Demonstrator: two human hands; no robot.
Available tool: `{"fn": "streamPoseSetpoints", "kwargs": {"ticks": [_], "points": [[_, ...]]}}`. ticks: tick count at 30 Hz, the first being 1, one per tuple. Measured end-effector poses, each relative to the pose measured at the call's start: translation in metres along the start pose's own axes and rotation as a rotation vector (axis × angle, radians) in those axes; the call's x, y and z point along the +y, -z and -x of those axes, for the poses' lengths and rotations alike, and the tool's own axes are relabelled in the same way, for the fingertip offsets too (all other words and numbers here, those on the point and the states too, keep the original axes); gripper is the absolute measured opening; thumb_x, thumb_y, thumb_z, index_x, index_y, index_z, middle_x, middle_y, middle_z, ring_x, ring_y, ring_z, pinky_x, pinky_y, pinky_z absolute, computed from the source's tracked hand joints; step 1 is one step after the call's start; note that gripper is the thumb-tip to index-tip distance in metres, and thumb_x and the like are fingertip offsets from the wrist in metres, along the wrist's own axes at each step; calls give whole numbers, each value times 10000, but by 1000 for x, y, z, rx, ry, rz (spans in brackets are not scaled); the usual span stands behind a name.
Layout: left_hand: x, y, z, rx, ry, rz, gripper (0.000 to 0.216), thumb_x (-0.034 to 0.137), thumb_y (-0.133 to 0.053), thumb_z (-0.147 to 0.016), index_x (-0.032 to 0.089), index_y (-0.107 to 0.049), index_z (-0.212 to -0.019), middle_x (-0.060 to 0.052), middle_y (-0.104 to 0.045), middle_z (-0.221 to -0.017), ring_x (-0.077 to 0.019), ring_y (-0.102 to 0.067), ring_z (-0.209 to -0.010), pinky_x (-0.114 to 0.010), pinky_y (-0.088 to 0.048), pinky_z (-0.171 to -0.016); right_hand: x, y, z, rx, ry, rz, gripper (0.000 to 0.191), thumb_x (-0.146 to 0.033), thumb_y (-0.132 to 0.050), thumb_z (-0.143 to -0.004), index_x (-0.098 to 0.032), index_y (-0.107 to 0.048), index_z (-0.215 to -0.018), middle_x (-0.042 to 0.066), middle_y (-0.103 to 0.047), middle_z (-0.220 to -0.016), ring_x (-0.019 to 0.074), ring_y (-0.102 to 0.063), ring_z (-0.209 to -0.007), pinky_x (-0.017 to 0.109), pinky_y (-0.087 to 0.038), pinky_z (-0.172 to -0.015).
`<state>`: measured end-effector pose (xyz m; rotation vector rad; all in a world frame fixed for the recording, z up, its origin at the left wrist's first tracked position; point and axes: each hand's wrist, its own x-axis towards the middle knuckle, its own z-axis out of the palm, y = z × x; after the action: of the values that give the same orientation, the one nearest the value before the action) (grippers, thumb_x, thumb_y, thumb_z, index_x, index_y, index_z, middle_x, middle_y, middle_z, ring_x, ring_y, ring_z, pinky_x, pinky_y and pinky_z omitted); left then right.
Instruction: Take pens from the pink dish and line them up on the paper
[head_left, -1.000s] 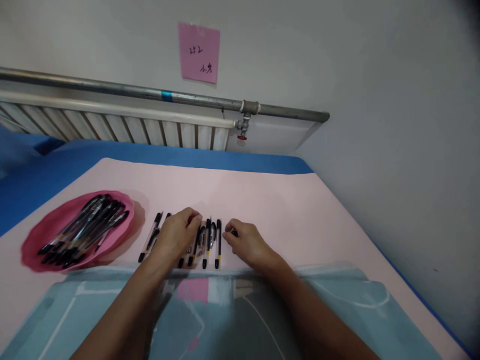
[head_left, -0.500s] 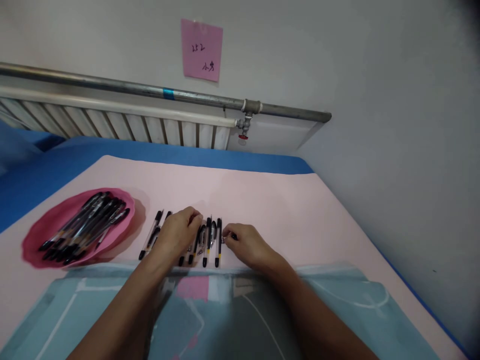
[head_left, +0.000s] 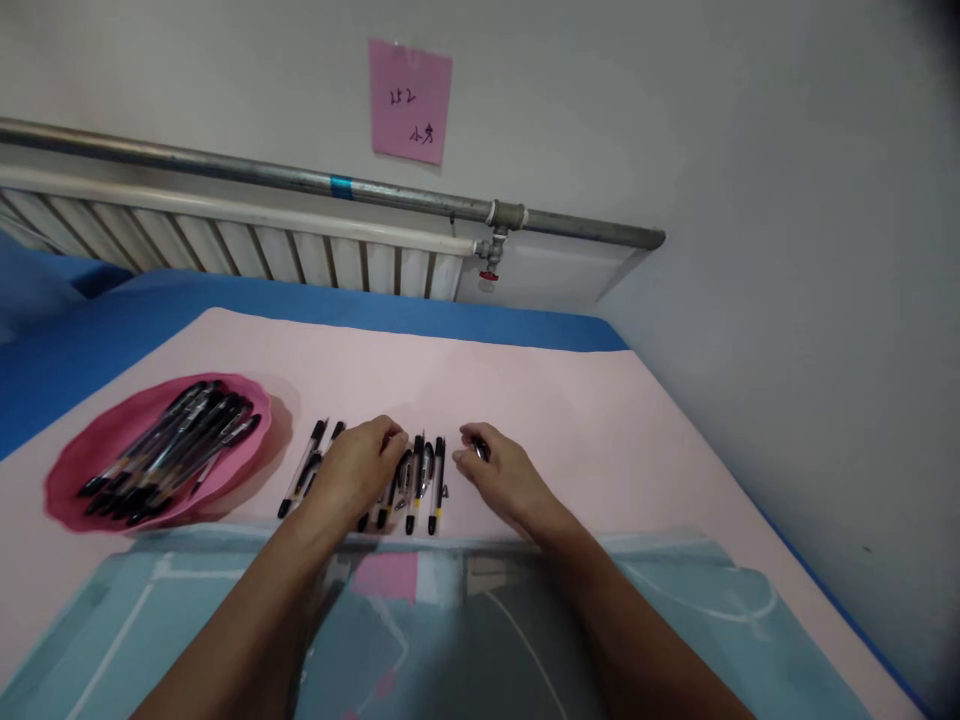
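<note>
My right hand (head_left: 499, 470) is raised a little right of the pen row, its fingers curled round a small black pen cap (head_left: 481, 449) that shows partly. My left hand (head_left: 365, 462) lies over the row with bent fingers pressed together; what they hold, if anything, is hidden. Between the hands, uncapped gel pens (head_left: 436, 488) with black grips lie side by side, points away from me. Loose black caps (head_left: 427, 462) lie among them, and a small silvery cone-shaped piece (head_left: 445, 491) sits beside the rightmost pen. More pens (head_left: 304, 467) lie left of my left hand.
A pink scalloped basket (head_left: 251, 385) holding many black pens (head_left: 172, 450) stands at the left. The table has a pale pink cover (head_left: 525, 385) with a blue border (head_left: 420, 314). Behind are a radiator (head_left: 285, 255), a metal pipe (head_left: 247, 168) and a valve (head_left: 491, 255).
My right hand has moved slightly up and right, away from the rightmost pen, with the pen cap in its fingers. The small silvery piece is now uncovered. My left hand stays nearly still.
</note>
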<state>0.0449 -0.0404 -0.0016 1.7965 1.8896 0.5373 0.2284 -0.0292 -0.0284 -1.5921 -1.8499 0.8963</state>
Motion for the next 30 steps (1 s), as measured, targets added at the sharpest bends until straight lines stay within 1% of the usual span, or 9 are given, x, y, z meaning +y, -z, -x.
{"fn": "streamPoseSetpoints", "kwargs": {"ticks": [3, 7, 10, 13, 17, 23, 25, 26, 30], "points": [[0, 0, -1, -16, -10, -25, 285, 338, -378, -803, 206, -629, -833, -54, -688, -799, -193, -600, -739, -260, -373, -612, 3, 0, 0, -23, 28, -22, 318, -177, -494, -745, -183, -572, -1053, 71, -619, -1000, 173, -561, -904, 306, -429, -783], [-1, -1, -1, -19, -19, -32, 282, 334, -376, -805, 204, -625, -835, -64, -690, -803, -198, -603, -734, -261, -372, -610, 5, 0, 3, -42, 67, 41, 357, -80, -464, -718, -156, -570, -1050, 97, -590, -1057, 176, -545, -956, 321, -415, -841], [-1, -1, -1, -24, -26, -35, 284, 334, -373, -807, 199, -622, -834, -73, -688, -808, -201, -601, -734, -266, -368, -612, 5, 1, 4, -38, 78, 101, 377, -54, -463, -704, -147, -565, -1055, 98, -581, -1042, 156, -555, -871, 306, -423, -803], [-2, -1, -1, -29, -24, -30, 286, 333, -373, -807, 193, -622, -835, -82, -687, -807, -205, -601, -736, -272, -371, -620, 5, 1, 2, -78, 107, 175, 320, -79, -487, -707, -156, -593, -999, 74, -595, -946, 143, -544, -781, 285, -420, -743], [-3, -2, -1, -27, -23, -39, 286, 339, -373, -804, 198, -621, -825, -78, -686, -790, -203, -598, -716, -271, -366, -606, 5, -2, -1, -134, 149, 209, 231, -103, -491, -719, -181, -615, -899, 38, -608, -841, 142, -533, -768, 262, -396, -699], [-4, 2, -3, -21, -12, -32, 286, 339, -379, -797, 198, -626, -824, -61, -685, -783, -196, -600, -723, -267, -376, -617, 8, -5, -2, -114, 182, 182, 231, -119, -485, -726, -198, -619, -897, 28, -628, -840, 144, -548, -764, 260, -398, -690], [-11, 9, -6, 28, 10, 5, 282, 343, -391, -793, 198, -629, -832, -48, -685, -792, -189, -603, -744, -261, -388, -635, 11, -5, -2, -85, 197, 180, 261, -108, -473, -723, -194, -620, -920, 38, -634, -847, 151, -556, -774, 269, -407, -701], [-16, 15, -7, 79, 36, 25, 281, 353, -400, -790, 201, -631, -839, -41, -683, -793, -185, -604, -749, -257, -394, -641, 13, -5, -3, -60, 200, 174, 271, -105, -464, -725, -190, -621, -929, 44, -637, -851, 155, -560, -782, 274, -412, -709], [-45, 42, -11, 368, 194, 119, 305, 414, -443, -766, 207, -631, -888, -15, -672, -747, -170, -602, -686, -250, -418, -622, 19, -3, -8, 51, 165, 100, 236, -152, -440, -748, -189, -633, -879, 47, -651, -840, 163, -578, -789, 284, -432, -708]]}}
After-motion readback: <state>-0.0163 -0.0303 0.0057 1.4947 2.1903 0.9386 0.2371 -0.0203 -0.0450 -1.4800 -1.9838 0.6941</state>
